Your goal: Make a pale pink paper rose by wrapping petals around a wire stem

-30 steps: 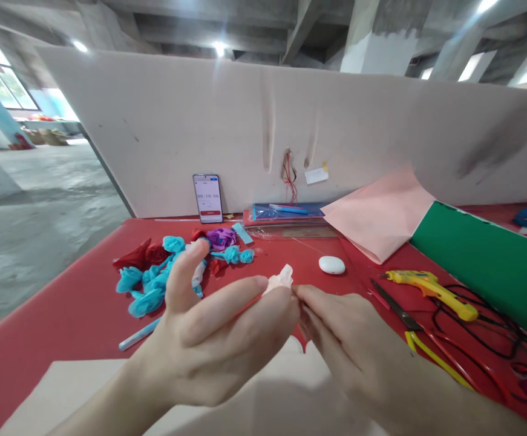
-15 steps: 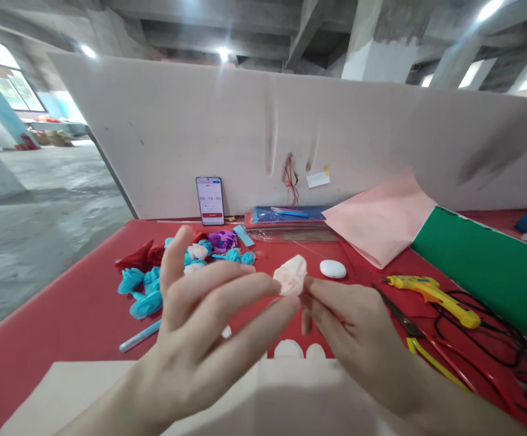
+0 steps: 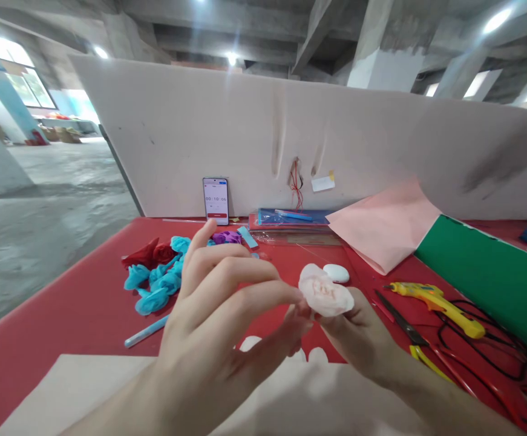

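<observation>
Pinching the flower (image 3: 327, 297) is my right hand (image 3: 365, 339). My left hand (image 3: 218, 327) touches it. I can't tell that hand's grip.

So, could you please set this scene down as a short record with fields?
Left hand: fingertips at the left side of the pale flower
Right hand: holding the pale flower from below
Table left: blue crumpled pieces, pen
Table right: yellow glue gun, scissors
Table back: upright phone reading 00:10:06
Table surface: red
</observation>
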`<state>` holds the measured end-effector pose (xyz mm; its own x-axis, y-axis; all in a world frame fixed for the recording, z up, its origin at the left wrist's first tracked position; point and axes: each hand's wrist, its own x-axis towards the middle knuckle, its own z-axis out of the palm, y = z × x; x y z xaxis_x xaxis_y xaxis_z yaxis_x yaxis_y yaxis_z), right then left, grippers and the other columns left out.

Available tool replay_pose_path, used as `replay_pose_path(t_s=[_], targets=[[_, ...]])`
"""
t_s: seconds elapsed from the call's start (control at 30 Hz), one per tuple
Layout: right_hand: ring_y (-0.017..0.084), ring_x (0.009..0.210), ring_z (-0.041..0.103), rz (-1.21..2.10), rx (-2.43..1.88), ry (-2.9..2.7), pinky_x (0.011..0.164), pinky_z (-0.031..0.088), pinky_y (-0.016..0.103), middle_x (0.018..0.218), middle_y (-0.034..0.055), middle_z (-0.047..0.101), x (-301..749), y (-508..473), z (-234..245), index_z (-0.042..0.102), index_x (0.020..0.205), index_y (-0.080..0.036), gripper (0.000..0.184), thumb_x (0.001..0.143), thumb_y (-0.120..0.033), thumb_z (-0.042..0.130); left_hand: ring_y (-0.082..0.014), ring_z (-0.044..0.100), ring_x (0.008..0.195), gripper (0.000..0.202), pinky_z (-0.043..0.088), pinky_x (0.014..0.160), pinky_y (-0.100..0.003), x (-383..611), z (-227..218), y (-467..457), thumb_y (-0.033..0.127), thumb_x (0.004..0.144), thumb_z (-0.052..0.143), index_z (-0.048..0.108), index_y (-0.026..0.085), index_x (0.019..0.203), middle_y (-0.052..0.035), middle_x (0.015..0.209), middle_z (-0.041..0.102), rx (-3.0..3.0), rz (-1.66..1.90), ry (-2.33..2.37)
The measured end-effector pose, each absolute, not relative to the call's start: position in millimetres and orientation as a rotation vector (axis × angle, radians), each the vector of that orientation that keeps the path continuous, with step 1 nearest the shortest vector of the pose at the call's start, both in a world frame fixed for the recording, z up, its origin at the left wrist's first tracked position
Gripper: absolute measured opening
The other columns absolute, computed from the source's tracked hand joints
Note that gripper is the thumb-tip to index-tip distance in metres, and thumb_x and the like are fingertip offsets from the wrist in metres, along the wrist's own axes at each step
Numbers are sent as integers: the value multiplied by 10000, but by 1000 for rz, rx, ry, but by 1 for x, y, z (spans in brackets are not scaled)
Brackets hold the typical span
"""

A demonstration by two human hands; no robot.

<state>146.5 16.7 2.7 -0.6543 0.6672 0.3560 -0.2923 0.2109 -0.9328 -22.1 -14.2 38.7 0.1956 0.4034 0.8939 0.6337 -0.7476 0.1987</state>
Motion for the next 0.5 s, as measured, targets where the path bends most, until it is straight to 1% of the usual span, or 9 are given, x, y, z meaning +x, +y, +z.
replay_pose_path(t_s=[0.1, 0.17, 0.33, 0.43, 0.5], targets=[[128, 657, 631, 1576, -418, -1734, 614, 509, 250, 750, 52, 679, 145, 14, 5, 700, 925, -162, 355, 931, -398, 436, -148, 557, 760, 93, 324, 1065, -429, -24, 38, -14, 175, 787, 635, 589, 255, 776, 57, 727, 617, -2308, -1581, -994], [124, 639, 623, 1559, -454, -1761, 606, 501, 242, 730, 49, 676, 145, 13, 9, 709, 874, -155, 361, 919, -407, 455, -151, 564, 763, 101, 286, 1095, -466, -24, 37, -14, 166, 782, 640, 595, 256, 770, 58, 715, 619, -2321, -1596, -989], [113, 605, 603, 1535, -461, -1796, 596, 483, 229, 677, 43, 660, 145, 10, 12, 708, 823, -142, 429, 902, -470, 443, -129, 565, 710, 112, 318, 1077, -466, -23, 39, -14, 157, 768, 652, 595, 242, 722, 65, 680, 620, -2337, -1602, -982], [112, 611, 589, 1519, -464, -1788, 597, 487, 226, 665, 37, 648, 145, 10, 10, 707, 823, -144, 427, 905, -467, 439, -132, 557, 692, 108, 352, 1043, -467, -23, 40, -15, 180, 780, 652, 602, 256, 722, 69, 655, 625, -2352, -1585, -978], [109, 616, 581, 1512, -460, -1779, 599, 488, 218, 654, 31, 637, 145, 9, 8, 707, 829, -146, 415, 907, -456, 442, -139, 550, 712, 105, 345, 1050, -468, -23, 41, -15, 183, 777, 656, 608, 258, 721, 66, 652, 628, -2341, -1584, -980]])
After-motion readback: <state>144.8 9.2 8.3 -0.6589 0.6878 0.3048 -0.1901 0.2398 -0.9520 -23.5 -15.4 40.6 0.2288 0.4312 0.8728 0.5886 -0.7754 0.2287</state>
